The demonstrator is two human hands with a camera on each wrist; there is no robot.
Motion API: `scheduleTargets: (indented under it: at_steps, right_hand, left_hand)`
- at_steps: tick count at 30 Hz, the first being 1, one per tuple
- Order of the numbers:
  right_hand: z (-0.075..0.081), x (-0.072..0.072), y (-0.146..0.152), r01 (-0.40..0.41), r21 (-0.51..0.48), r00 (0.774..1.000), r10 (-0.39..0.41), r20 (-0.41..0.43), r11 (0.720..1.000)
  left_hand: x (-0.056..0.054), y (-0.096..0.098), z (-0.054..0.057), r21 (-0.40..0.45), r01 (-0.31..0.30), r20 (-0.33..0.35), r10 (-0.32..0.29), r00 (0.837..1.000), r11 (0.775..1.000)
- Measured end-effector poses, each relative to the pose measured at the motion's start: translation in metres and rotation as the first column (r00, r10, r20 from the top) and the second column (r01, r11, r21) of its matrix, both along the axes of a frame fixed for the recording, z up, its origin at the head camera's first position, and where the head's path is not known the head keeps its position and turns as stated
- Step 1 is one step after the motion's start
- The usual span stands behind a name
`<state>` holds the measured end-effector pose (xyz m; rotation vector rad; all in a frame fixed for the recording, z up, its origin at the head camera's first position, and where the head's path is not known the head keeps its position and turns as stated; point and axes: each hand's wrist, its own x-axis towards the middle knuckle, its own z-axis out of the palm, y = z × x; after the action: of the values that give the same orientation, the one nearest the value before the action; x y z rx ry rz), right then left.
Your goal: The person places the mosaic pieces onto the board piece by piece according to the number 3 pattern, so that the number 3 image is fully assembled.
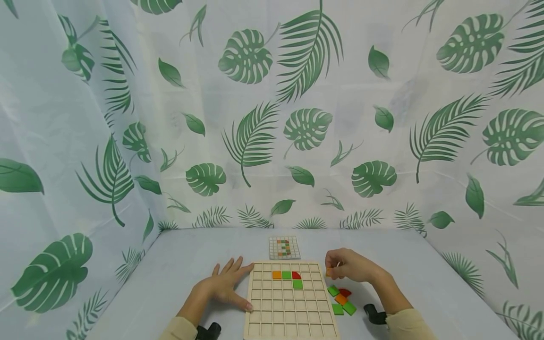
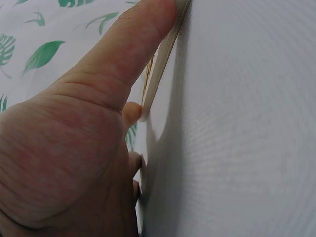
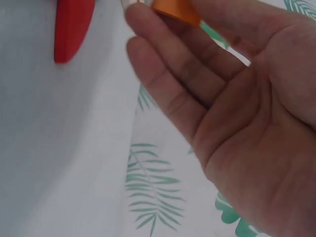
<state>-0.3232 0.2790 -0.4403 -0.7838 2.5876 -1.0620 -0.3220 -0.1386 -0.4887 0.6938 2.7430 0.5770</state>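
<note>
A wooden grid board (image 1: 278, 318) lies on the table, with an orange square tile (image 1: 277, 275), a green square tile (image 1: 286, 275) and a red curved-edge tile (image 1: 296, 275) side by side in one row. Below the red one sits another green tile (image 1: 298, 284). My left hand (image 1: 225, 285) rests spread at the board's left side, its thumb and index fingertip right at the edge. Beside the board's upper right edge, my right hand (image 1: 350, 265) pinches an orange tile (image 3: 177, 10) between thumb and fingers.
Right of the board lie several loose tiles: green ones (image 1: 349, 308), an orange one (image 1: 341, 299) and a red one (image 1: 345, 293). A card with a coloured grid pattern (image 1: 284, 248) lies behind the board. Leaf-printed curtain (image 1: 306, 189) hangs behind the white table (image 1: 191, 250).
</note>
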Motion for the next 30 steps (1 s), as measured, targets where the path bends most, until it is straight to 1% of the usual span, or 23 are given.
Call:
scheduleTargets:
  at_steps: [3,10,18,22,27,30]
  right_hand:
    - [0.000,0.000,-0.004,0.004,-0.009,0.999,-0.004,-0.054,1.000]
    - [-0.003,-0.004,-0.014,0.073,-0.032,0.990,-0.076,-0.122,0.997]
    - [-0.009,-0.006,-0.027,0.066,-0.074,0.979,-0.079,-0.188,0.995]
    - [-0.011,-0.006,-0.032,0.077,-0.091,0.978,-0.093,-0.185,0.993]
    - [-0.013,-0.005,-0.038,0.081,-0.135,0.986,-0.099,-0.132,0.987]
    - [-0.014,-0.004,-0.042,0.082,-0.147,0.988,-0.099,-0.114,0.986]
  left_hand:
    - [0.000,0.000,-0.001,-0.002,-0.002,-0.002,0.002,1.000,1.000]
    - [0.000,0.000,-0.001,0.000,-0.004,-0.006,0.004,1.000,1.000]
    - [0.001,0.000,0.001,0.004,-0.005,-0.001,0.005,1.000,1.000]
    - [0.001,0.000,0.002,0.000,-0.005,-0.002,0.005,1.000,1.000]
    - [0.001,0.000,0.002,-0.006,-0.009,-0.004,0.009,1.000,1.000]
    - [0.000,0.000,0.001,-0.008,-0.010,-0.001,0.010,1.000,1.000]
